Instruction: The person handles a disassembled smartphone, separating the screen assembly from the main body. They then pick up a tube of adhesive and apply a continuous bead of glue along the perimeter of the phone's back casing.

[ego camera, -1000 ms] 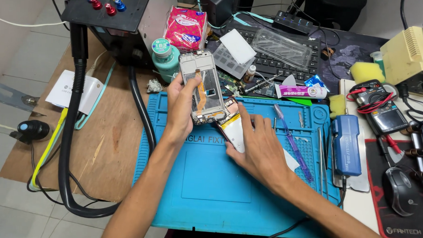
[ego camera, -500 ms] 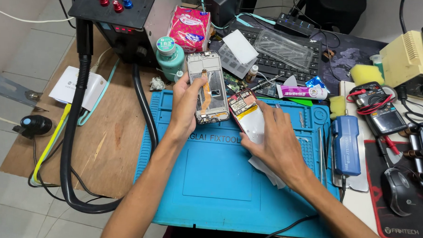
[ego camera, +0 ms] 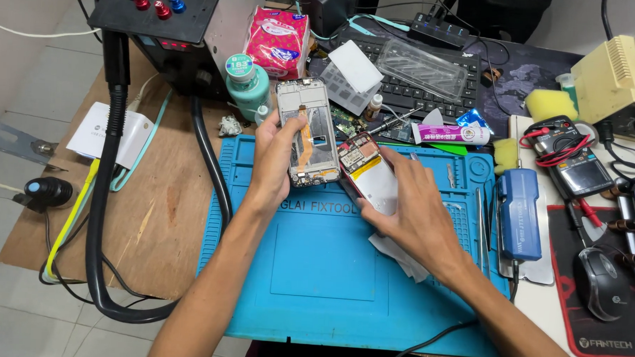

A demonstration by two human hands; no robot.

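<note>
Pinching the thin, fragile grey phone frame [ego camera: 307, 132] by its edges in our left hand [ego camera: 275, 156], we press our right hand's [ego camera: 408, 203] flat fingers onto the red-rimmed phone body [ego camera: 365, 172] near the blue silicone mat's [ego camera: 314, 270] far edge.

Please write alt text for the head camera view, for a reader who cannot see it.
Over a blue silicone repair mat, the left hand holds up an opened grey phone frame, while the right hand rests on a red-edged phone part with a white battery. A black keyboard lies behind.
</note>
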